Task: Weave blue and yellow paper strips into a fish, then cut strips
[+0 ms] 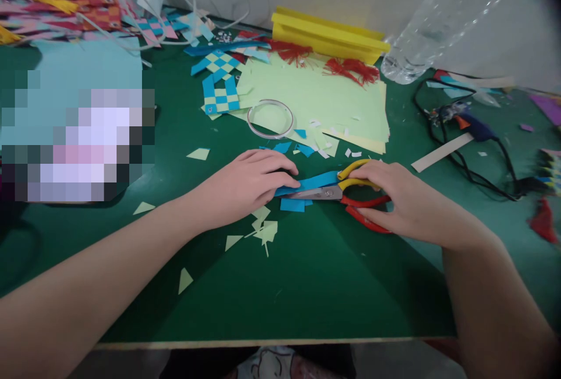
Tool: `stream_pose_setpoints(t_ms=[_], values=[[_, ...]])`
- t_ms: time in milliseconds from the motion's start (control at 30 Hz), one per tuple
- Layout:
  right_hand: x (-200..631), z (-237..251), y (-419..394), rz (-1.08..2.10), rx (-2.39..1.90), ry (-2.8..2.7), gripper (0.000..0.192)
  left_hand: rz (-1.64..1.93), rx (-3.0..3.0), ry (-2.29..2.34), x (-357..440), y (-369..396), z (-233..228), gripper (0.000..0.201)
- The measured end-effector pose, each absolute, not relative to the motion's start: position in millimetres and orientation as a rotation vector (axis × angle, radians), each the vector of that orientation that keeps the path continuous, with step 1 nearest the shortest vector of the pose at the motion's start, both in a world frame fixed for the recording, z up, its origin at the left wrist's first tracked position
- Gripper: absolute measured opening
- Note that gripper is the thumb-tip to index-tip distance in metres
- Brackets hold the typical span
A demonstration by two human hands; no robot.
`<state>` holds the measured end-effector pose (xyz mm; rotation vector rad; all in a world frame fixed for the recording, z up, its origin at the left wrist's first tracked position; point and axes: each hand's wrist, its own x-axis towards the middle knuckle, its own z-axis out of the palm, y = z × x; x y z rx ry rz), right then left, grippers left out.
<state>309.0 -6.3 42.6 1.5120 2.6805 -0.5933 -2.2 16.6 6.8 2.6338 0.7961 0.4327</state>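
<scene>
My right hand grips a pair of scissors with one yellow and one red handle, the fingers in the loops. The blades point left and look nearly closed. Along their upper side runs a folded blue paper strip, its left end pinched by my left hand. Whether the blades are cutting the strip I cannot tell. Just below the blades lies a small blue paper piece. Pale green scraps are scattered near my left wrist. Behind my hands are two woven blue and green paper fish.
A roll of clear tape rests on pale green sheets, with red tassels and a yellow folded holder behind. At right are a plastic bottle and a glue gun with its black cord. A blurred-out object lies left.
</scene>
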Motion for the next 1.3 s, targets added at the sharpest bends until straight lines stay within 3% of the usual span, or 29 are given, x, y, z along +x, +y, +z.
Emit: stream_pose_setpoints(t_ms=[1300], values=[[317,50,-4,-0.571,1.457,2.750,0.039,0.439,2.630,0.782,-2,16,9,0.032]])
